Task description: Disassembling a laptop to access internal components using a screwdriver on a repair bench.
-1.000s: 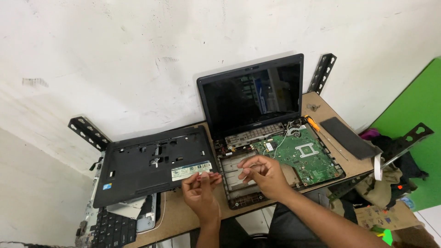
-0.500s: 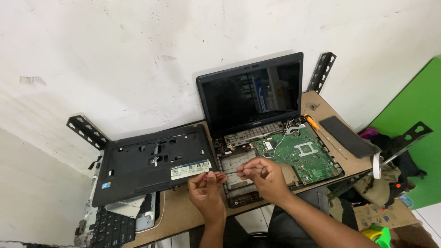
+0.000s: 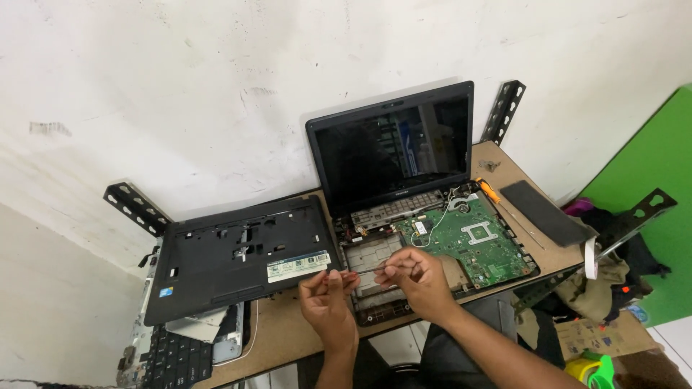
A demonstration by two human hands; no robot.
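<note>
Your left hand (image 3: 328, 297) pinches one end of a thin strip (image 3: 360, 271) beside the removed black cover (image 3: 241, 259); your right hand (image 3: 414, 277) pinches the other end above the opened laptop (image 3: 404, 238). Keep the strip level (it looks flimsy), clear of the green board (image 3: 476, 245).

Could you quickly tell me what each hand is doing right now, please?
Left hand: fingers pinched; what it holds is too small to tell.
Right hand: fingers pinched above the opened laptop; contents unclear.
</note>
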